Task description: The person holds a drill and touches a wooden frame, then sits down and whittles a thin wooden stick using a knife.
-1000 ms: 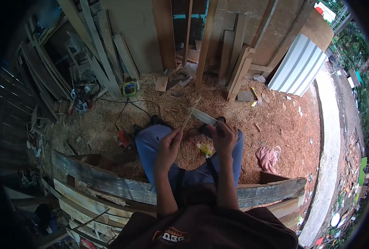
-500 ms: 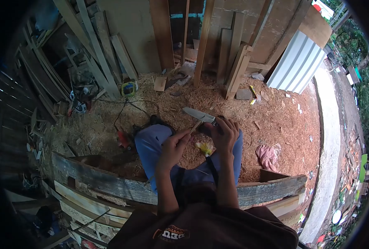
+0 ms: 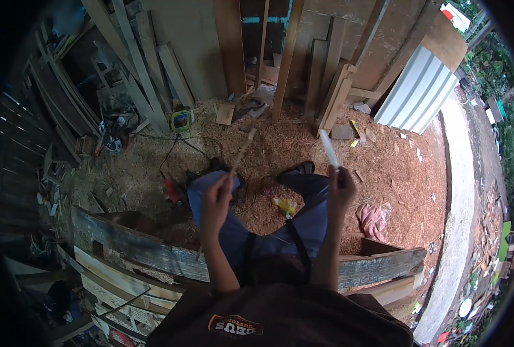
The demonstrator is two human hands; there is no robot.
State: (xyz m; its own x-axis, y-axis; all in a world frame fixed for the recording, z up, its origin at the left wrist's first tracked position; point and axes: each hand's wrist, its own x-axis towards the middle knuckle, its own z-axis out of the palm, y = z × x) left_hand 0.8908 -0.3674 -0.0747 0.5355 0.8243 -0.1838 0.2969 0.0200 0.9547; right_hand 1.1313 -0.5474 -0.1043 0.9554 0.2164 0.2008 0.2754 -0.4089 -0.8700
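Observation:
My left hand (image 3: 216,201) is closed around the lower part of a thin wooden stick (image 3: 243,151), which points up and away from me over my left knee. In my right hand (image 3: 341,191) I grip a knife (image 3: 329,149) by its handle. Its pale blade points forward, tilted slightly left, and is a little blurred. Hand and hand are well apart, and the blade does not touch the stick. Below and between them, a yellow and white wrapper (image 3: 284,205) lies on the shavings between my legs.
I sit on a long dark wooden beam (image 3: 147,246). Wood shavings cover the ground (image 3: 268,139). A red power tool (image 3: 173,192) with a black cord lies at left, a pink cloth (image 3: 373,221) at right. Boards (image 3: 176,75) and a white corrugated sheet (image 3: 418,87) lean ahead.
My hands have moved apart, the right one outward with the knife, now pointing forward. The blade has left the stick, and the stick now stretches forward from my left hand.

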